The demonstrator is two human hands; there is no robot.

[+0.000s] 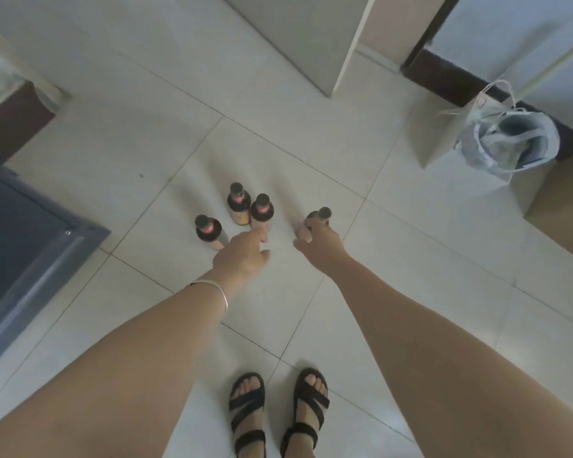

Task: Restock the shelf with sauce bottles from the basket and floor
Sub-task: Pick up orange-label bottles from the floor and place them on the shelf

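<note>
Four sauce bottles (262, 208) upright, one in right hand (318, 241)

Both arms stretched downward, left hand (242, 256) fingers spread, right hand (318, 239) grip closed

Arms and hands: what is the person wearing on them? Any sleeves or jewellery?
No sleeves show: both arms are bare as far as the picture reaches. The left hand has a thin silver bangle round its wrist. The right hand wears nothing, no ring, watch or glove that shows.
</note>
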